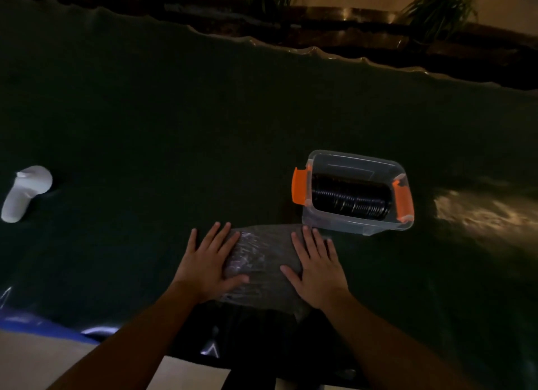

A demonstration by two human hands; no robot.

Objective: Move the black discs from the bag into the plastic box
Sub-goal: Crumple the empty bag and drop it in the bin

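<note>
A clear plastic box (358,225) with orange side latches stands right of centre on the dark green cloth. A row of black discs (348,197) lies on edge inside it. Close to me a flat, crinkled clear bag (263,261) lies on the cloth just left of and in front of the box. My left hand (208,261) rests palm down on the bag's left edge with fingers spread. My right hand (317,264) lies flat on its right edge, fingertips close to the box's near corner. Whether any discs are in the bag is too dim to tell.
A white controller-shaped object (24,193) lies at the far left of the dark green table cloth (174,127). The cloth's wavy far edge runs along a dark wooden ledge with potted plants (439,8). A blue strip (43,322) edges the near left.
</note>
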